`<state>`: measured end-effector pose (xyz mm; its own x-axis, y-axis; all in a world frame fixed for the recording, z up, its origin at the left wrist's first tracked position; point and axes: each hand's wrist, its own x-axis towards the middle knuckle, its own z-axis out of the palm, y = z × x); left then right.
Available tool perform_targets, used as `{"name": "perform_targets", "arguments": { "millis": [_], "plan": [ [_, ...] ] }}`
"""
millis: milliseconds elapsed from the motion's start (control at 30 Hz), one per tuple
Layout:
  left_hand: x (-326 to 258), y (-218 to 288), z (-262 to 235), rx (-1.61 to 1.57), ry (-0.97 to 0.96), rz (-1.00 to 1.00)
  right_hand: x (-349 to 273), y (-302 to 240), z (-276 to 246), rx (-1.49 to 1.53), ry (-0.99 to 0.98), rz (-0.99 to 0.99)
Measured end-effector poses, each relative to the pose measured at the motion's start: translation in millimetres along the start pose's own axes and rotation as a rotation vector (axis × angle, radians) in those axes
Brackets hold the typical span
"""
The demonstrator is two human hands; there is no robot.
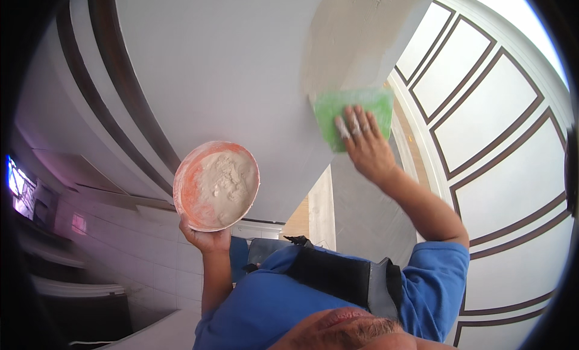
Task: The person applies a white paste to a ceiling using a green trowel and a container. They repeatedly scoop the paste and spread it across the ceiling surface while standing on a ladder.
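My left hand [206, 238] grips an orange bowl [188, 182] from below, its fingers mostly hidden behind it. Pale, creamy plaster [226, 184] lies heaped inside and smears the bowl's inner wall. With my right hand [369, 150] I hold a green plastic spreader [329, 116], fingers laid across its face and the thumb out of sight. White residue coats some of those fingers. The spreader's far edge is at the lower end of a beige plaster patch [341, 45] on the light grey wall [235, 72], close to the wall's right-hand edge.
Dark strips [114, 54] run along the wall's left side. White panelling [500, 133] with brown frame mouldings stands to the right. Below the wall's edge a grey floor surface [362, 199] shows. At far left a lit screen [21, 184] glows above dark furniture.
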<state>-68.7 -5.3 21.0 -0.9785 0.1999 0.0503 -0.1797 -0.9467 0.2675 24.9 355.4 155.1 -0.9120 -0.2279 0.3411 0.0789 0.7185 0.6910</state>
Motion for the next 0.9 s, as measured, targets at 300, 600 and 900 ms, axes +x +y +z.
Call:
{"name": "perform_targets", "arguments": {
  "millis": [300,600,900],
  "plan": [
    [0.8,-4.3,-16.0,-0.028,0.003,0.02,44.0,95.3,-138.6,0.08,0.413,0.257],
    [-0.4,6.1,-8.9,-0.005,-0.002,0.007,114.2,96.5,-195.7,0.083,0.478,0.376],
    [3.7,-5.2,-8.0,0.032,0.003,0.036,-15.4,-25.6,-28.1,0.091,-0.139,0.012]
  ]
}}
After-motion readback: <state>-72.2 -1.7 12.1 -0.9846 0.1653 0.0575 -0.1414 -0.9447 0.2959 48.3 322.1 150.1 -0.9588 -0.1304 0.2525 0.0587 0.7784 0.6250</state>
